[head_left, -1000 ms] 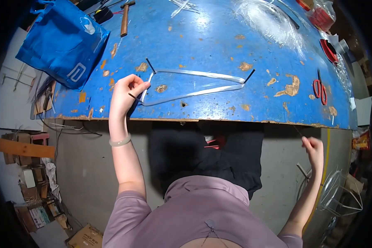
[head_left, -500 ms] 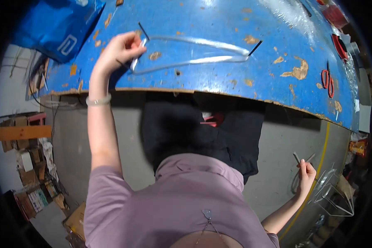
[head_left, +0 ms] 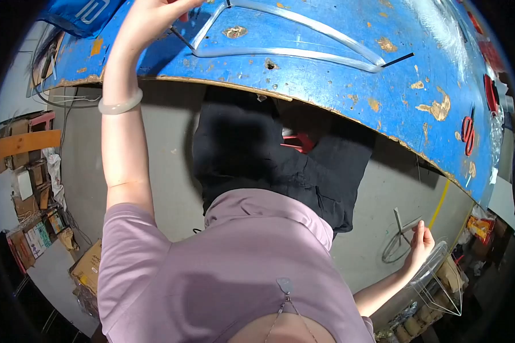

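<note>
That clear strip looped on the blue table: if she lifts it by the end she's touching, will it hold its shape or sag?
The clear strip probably sags: it is thin, long and already lies in bends. It looks light, so the left hand alone should manage it. Its glossy surface may slide easily on the table.

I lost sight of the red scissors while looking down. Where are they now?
In the head view, the red scissors lie far right on the blue worktable, near its chipped front edge, well away from both hands.
</note>
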{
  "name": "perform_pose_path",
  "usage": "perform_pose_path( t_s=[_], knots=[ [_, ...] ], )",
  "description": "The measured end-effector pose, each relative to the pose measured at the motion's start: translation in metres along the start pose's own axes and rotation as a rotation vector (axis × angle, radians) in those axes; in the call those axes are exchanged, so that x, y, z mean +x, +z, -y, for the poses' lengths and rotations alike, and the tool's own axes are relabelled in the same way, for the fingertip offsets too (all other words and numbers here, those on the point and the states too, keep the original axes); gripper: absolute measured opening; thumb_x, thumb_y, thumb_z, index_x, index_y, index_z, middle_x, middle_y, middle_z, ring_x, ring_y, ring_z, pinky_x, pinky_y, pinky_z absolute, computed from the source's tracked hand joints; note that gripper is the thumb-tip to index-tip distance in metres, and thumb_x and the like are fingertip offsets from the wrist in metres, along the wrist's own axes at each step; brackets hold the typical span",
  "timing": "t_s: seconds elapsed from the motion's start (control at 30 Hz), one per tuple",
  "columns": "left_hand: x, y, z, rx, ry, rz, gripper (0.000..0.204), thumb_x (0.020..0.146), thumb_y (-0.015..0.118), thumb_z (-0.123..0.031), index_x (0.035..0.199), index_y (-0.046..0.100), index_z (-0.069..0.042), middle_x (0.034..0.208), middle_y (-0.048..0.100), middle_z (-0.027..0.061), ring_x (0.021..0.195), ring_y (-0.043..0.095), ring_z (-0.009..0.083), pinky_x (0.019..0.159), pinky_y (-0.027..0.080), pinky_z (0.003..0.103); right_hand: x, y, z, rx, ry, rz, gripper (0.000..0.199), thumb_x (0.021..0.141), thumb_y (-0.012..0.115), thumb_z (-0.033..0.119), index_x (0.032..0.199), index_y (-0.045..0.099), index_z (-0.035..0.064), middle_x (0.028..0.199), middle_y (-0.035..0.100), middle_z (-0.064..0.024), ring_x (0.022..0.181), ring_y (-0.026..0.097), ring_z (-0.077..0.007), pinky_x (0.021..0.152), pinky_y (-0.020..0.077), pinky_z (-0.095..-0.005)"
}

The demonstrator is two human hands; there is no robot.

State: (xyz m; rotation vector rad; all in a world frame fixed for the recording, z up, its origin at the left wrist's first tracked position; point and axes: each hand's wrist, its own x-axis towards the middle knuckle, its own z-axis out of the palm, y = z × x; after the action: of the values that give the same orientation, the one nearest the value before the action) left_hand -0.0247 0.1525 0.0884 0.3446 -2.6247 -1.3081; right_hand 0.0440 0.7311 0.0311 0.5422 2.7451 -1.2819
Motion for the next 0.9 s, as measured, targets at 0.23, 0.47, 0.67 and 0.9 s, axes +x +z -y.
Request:
perform_pose_path(
  t_s=[0.23, 0.47, 0.67, 0.9],
  knots=[
    [-0.007, 0.014, -0.06, 0.306, 0.381, 0.279, 0.019, 0.08, 0.057, -0.018, 0.084, 0.06, 0.0, 0.07, 0.059, 0.0087, 0.062, 0.056, 0.0162, 0.056, 0.043, 0.026, 0.002, 0.002, 0.006, -0.038, -0.013, -0.092, 0.03, 0.083, 0.058, 0.028, 0.061, 0.056, 0.0078, 0.047, 0.03, 0.0097, 0.043, 0.021, 0.0001, 0.041, 0.0133, -0.0191],
    [0.012, 0.049, -0.047, 0.605, 0.375, 0.562, 0.02, 0.08, 0.053, -0.019, 0.086, 0.059, -0.001, 0.078, 0.06, 0.0173, 0.069, 0.058, 0.0277, 0.065, 0.045, 0.035, 0.004, 0.004, 0.009, -0.027, 0.008, -0.084, 0.031, 0.082, 0.06, 0.028, 0.061, 0.057, 0.0054, 0.049, 0.032, 0.0087, 0.046, 0.022, -0.0007, 0.044, 0.0131, -0.0197],
    [0.025, 0.052, -0.043, 0.409, 0.265, 0.722, 0.021, 0.081, 0.053, -0.02, 0.082, 0.06, 0.0, 0.072, 0.06, 0.0119, 0.064, 0.056, 0.0202, 0.062, 0.044, 0.031, 0.012, 0.008, 0.002, -0.062, -0.025, -0.089, 0.031, 0.083, 0.059, 0.029, 0.062, 0.056, 0.007, 0.047, 0.029, 0.0096, 0.044, 0.021, -0.0004, 0.042, 0.0132, -0.0197],
    [0.028, 0.02, -0.052, 0.078, -0.118, 0.447, 0.023, 0.082, 0.055, -0.021, 0.079, 0.061, 0.0, 0.069, 0.057, 0.0, 0.063, 0.049, 0.0071, 0.06, 0.041, 0.022, 0.02, 0.014, 0.018, -0.02, -0.115, -0.055, 0.03, 0.083, 0.059, 0.029, 0.063, 0.057, 0.0063, 0.049, 0.029, 0.0099, 0.046, 0.021, -0.0003, 0.044, 0.0129, -0.0198]
  ],
)
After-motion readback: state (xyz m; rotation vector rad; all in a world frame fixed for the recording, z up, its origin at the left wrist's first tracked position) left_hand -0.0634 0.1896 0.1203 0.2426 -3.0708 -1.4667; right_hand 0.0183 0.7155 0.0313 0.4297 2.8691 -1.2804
